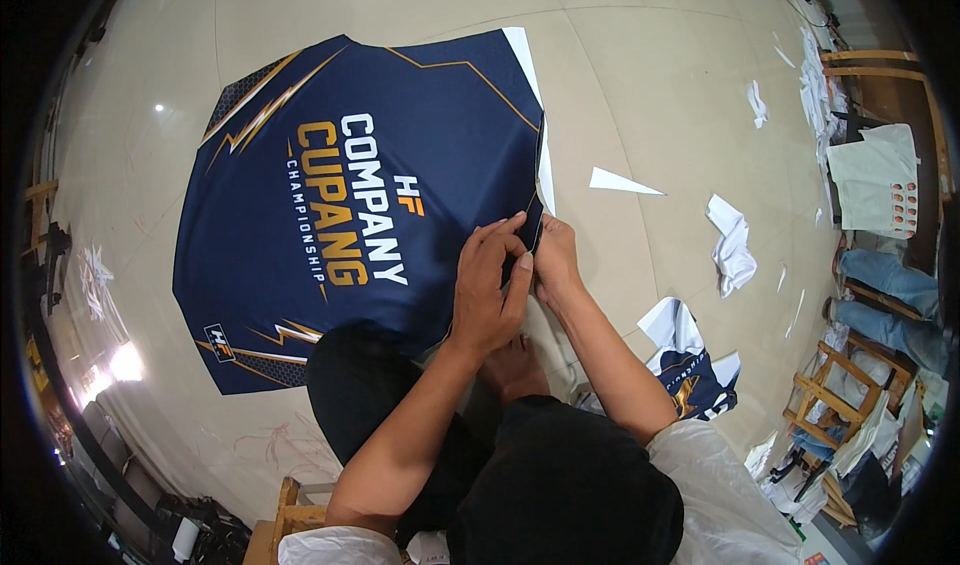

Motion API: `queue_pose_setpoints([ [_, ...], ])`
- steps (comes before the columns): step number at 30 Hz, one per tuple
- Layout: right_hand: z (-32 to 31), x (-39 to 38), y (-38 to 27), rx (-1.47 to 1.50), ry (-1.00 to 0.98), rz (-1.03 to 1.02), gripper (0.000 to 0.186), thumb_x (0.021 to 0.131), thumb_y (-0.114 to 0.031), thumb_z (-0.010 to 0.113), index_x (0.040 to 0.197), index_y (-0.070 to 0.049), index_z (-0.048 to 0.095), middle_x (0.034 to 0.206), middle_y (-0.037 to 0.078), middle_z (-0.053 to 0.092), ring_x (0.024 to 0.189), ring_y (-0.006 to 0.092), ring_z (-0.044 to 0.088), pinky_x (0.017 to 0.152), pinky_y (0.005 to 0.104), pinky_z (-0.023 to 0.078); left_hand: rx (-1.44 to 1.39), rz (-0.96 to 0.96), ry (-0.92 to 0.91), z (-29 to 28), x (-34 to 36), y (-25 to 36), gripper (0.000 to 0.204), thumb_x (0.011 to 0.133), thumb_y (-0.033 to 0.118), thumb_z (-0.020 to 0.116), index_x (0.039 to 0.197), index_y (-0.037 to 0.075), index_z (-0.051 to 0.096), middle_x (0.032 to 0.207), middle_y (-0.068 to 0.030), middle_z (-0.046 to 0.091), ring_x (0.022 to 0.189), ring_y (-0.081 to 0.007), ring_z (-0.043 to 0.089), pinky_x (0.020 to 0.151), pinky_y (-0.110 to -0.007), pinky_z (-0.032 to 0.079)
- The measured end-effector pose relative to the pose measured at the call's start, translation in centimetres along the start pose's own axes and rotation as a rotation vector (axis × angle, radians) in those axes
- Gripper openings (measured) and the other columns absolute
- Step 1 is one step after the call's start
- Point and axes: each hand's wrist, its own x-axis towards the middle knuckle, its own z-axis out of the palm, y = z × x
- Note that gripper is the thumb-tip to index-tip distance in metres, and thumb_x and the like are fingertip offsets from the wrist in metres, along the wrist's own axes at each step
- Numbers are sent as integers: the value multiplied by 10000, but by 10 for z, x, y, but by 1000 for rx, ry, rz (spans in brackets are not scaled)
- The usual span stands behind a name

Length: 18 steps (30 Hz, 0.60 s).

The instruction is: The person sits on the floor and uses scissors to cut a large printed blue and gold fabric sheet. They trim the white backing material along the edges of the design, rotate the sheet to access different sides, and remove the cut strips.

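A large navy jersey panel [440, 155] with white and gold lettering and lightning shapes lies spread on the floor in front of me. White margin shows along part of its right side. My left hand [490, 280] bends over the panel's lower right edge, thumb and fingers closed on the fabric. Just to its right, my right hand [557, 260] is curled shut against the same edge. Whatever it grips is hidden behind its fingers. My bare foot [518, 368] shows below the hands.
A white triangular offcut [622, 182] and a crumpled white cloth piece [733, 245] lie to the right. Nearer sits a bunched navy-and-white fabric piece [690, 365]. A wooden stool [830, 405] and another person's jeans-clad legs [885, 295] are at the far right.
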Motion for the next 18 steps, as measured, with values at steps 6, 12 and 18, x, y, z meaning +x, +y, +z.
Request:
queue_pose_setpoints([
  [6, 5, 5, -8, 48, 6, 26, 161, 1080, -101, 524, 1043, -41, 668, 948, 68, 701, 795, 151, 691, 692, 315, 601, 10, 14, 10, 0, -1, -1, 146, 983, 79, 637, 1093, -17, 639, 1366, -223, 689, 1285, -453, 605, 1154, -544, 413],
  [12, 19, -5, -16, 204, 46, -32, 106, 997, -96, 678, 941, -6, 667, 842, 76, 710, 694, 126, 672, 600, 288, 553, 12, 30, 28, 1, 0, -1, 147, 986, 84, 637, 1095, -15, 641, 1363, -219, 692, 1288, -449, 606, 1157, -541, 411],
  [18, 23, -11, -19, 203, 34, -55, 89, 1007, -70, 650, 968, 4, 680, 862, 78, 713, 713, 134, 678, 627, 303, 569, 13, 27, 23, 0, 0, -1, 150, 989, 87, 634, 1098, -16, 636, 1356, -228, 692, 1289, -449, 607, 1157, -544, 412],
])
